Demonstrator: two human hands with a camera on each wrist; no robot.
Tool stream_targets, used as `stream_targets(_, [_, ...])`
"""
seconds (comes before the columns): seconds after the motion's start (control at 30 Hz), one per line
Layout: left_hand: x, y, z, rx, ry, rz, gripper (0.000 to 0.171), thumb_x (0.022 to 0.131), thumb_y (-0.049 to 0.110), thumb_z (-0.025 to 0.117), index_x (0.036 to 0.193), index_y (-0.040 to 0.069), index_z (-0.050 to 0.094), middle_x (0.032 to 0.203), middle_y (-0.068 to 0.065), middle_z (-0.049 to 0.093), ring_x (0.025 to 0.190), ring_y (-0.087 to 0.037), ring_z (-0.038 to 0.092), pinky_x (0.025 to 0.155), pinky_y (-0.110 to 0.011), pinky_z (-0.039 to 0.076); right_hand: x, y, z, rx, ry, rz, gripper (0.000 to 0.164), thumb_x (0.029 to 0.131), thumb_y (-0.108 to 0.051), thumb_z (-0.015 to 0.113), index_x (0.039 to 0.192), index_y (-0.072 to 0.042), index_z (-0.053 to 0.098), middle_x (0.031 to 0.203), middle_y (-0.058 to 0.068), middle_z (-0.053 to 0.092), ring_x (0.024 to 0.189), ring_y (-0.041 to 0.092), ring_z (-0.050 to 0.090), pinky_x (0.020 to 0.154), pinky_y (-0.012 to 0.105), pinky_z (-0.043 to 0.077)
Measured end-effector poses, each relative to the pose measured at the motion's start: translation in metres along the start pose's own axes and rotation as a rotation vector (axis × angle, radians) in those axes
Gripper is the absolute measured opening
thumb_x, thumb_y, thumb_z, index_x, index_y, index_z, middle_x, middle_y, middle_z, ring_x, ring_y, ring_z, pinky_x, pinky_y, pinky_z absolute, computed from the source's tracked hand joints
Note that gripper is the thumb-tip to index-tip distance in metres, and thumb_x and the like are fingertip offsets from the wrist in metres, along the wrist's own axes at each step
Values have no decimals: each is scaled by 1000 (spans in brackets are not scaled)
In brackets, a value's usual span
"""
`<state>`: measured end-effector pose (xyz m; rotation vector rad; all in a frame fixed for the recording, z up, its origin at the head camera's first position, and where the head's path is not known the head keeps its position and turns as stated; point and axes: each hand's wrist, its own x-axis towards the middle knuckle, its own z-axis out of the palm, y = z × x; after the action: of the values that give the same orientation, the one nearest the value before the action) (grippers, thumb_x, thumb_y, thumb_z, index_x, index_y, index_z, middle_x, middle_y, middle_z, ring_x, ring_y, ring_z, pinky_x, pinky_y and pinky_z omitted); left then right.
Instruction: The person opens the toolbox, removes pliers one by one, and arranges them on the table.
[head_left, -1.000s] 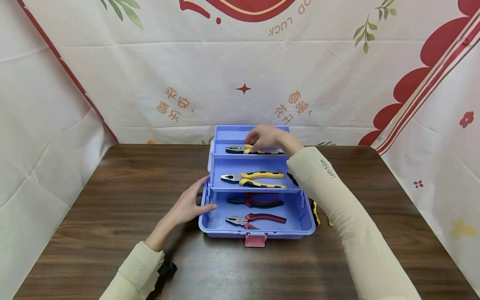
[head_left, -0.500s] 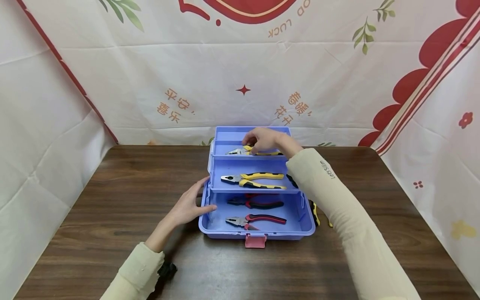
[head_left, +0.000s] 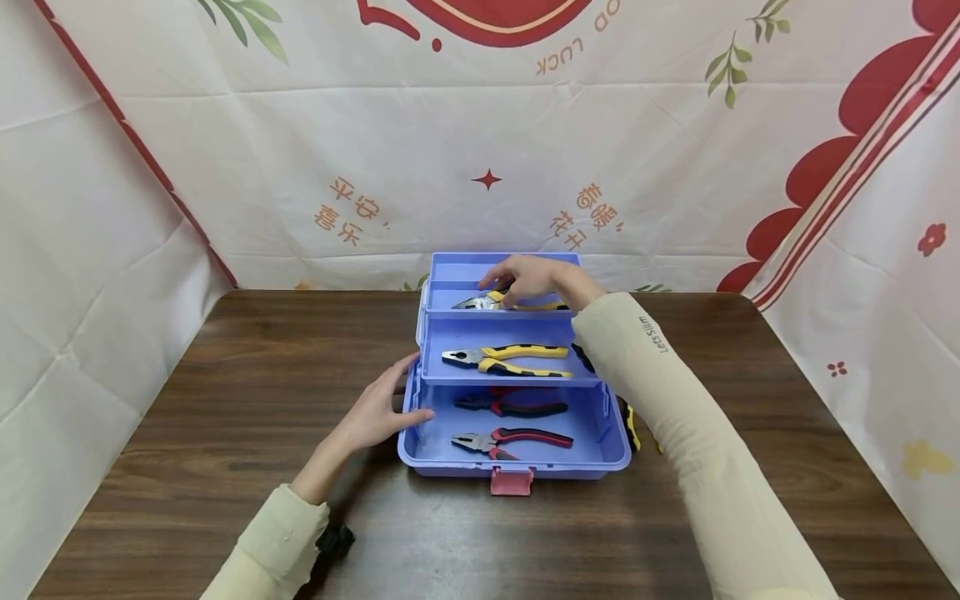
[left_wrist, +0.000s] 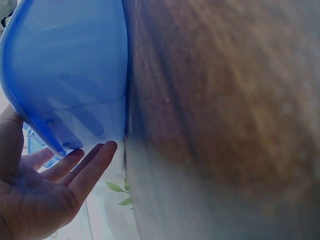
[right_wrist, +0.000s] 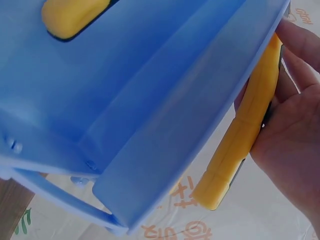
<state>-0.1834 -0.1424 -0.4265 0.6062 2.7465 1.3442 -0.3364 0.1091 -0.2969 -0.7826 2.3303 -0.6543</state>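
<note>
A blue toolbox stands unfolded on the table, its tiers stepping up toward the back. My left hand rests at its left side, thumb over the rim; the left wrist view shows the long fingers extended near the outer wall. My right hand holds yellow-and-black pliers at the top tray, jaws pointing left and handles partly covered. Close up, one yellow handle lies along the palm. Another yellow-and-black pair of pliers lies in the middle tray. Red-and-black pliers lie in the bottom.
Behind them in the bottom sits a darker red-and-black pair. Yellow-and-black handles show right of the box, partly behind my sleeve. A pink latch hangs in front. A printed cloth rises behind the table.
The pliers under my right hand have turned a little, their jaws now dipping lower to the left. The right index finger reaches slightly further left. My left hand has stayed in place.
</note>
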Motion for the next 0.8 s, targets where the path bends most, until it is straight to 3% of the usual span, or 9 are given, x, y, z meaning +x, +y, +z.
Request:
stream_targets(0.5, [0,-1,1,-6,-9,-18,83,74,30,72,139,12,24,130,-12,38,108,-24,48,87,-42,39,0,3,2,15,22,-88,35,81,5,56,116,-2,58,120,10,50,110,21,44,91,35,35])
stream_targets(0.8, [-1,1,1,-11,-4,-1,83,74,27,72,139,11,23,130,-14,39,107,-26,48,86,-42,40,-4,10,3,51,59,-187,34,80,6,56,114,1,58,114,10,54,96,21,50,78,31,43])
